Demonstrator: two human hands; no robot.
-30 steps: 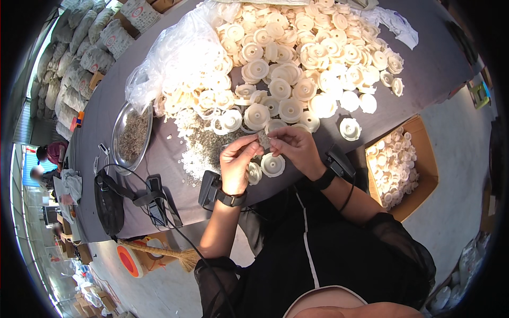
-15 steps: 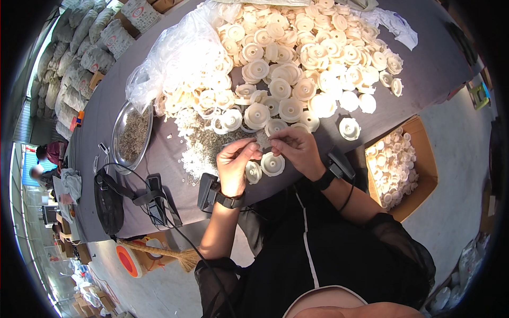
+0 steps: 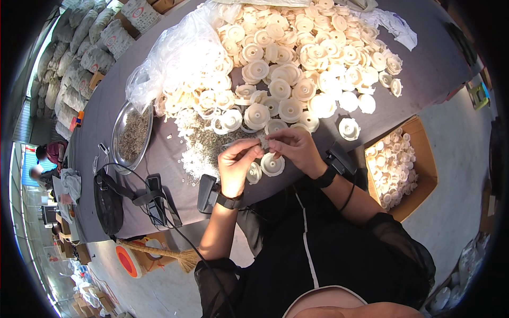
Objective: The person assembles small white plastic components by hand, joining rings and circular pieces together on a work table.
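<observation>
My left hand point(image 3: 235, 162) and my right hand point(image 3: 298, 151) meet over the near edge of the table, each with thumb and fingers pinched together. Between the fingertips is a small pale greyish bit, too small to make out. Just below them lie a cream plastic disc part point(image 3: 272, 165) with a raised centre and a smaller round part point(image 3: 254, 173). Beside my left hand spreads a heap of small clear and grey ring-like bits point(image 3: 199, 146). Beyond both hands rises a big pile of cream round plastic parts point(image 3: 290, 110).
A metal bowl point(image 3: 117, 164) of grey-brown small bits stands to the left, near a clear plastic bag point(image 3: 164, 63). Black straps and a cable point(image 3: 110, 204) lie on the grey tablecloth point(image 3: 106, 95). A cardboard box point(image 3: 427, 177) of cream parts sits on the floor at right.
Both hands stay at nearly the same spot, with only slight shifts of the fingers and wrists. The surrounding parts have not visibly moved.
</observation>
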